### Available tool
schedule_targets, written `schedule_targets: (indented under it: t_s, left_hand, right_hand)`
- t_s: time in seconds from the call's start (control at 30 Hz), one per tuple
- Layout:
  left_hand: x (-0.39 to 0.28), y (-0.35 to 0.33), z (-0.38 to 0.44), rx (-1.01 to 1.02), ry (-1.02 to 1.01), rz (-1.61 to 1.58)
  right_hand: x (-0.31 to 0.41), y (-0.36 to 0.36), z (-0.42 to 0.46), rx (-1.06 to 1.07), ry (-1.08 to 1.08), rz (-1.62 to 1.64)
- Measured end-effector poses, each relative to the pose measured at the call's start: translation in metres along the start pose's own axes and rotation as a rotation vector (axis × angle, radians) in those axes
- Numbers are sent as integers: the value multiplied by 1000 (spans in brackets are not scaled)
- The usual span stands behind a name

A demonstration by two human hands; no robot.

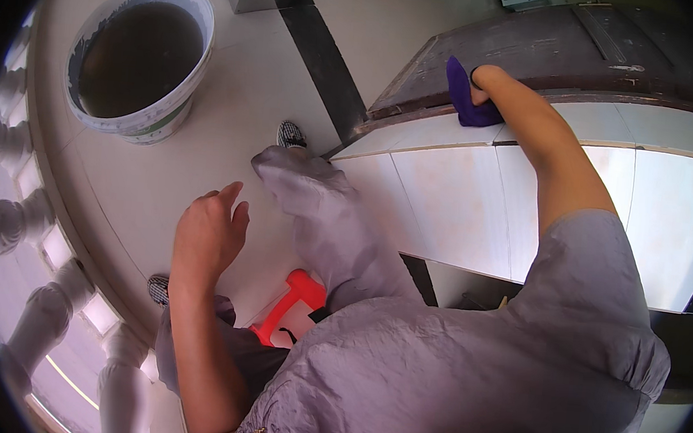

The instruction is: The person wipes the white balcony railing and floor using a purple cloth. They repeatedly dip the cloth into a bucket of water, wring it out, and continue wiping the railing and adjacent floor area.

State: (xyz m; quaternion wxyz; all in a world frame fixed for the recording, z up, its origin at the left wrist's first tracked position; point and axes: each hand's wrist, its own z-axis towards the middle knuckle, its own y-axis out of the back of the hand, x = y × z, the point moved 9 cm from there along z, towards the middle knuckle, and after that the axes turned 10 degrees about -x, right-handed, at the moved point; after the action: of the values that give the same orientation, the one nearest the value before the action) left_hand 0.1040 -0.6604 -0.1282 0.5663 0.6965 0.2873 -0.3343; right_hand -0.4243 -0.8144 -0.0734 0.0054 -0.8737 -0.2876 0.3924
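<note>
At the upper right, my right hand [481, 86] holds a purple cloth [470, 107] against the edge where a dark wooden door or panel [510, 45] meets a white tiled ledge [448, 182]. Part of the cloth hangs over the tiles, and the fingers are mostly hidden behind the wrist. At the centre left my left hand [209, 229] hovers over the floor with nothing in it, thumb and fingers apart. A large white plastic bucket [201, 80] of dark, murky water stands on the floor at the upper left.
A red plastic object [306, 290], partly hidden by the clothing, lies near my legs. White balusters [35, 313] line the left side. A grey dustpan or tray [254, 1] holding litter sits on the floor at the top. A dark strip [317, 59] crosses the floor tiles.
</note>
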Motion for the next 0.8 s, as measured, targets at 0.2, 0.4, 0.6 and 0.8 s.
schedule_targets:
  t_s: [0.2,0.4,0.6,0.8]
  left_hand:
    - [-1,5,1,-43,9,-15]
    - [-6,-2,-3,10,-37,21]
    - [5,7,-8,-14,15,13]
    - [-8,8,8,-61,88,-186]
  right_hand:
    - [96,56,-24,-374,250,-60]
    - [172,71,-39,-100,725,1216]
    - [70,134,-100,-283,1030,1655]
    - [52,141,-171,-667,1069,1830]
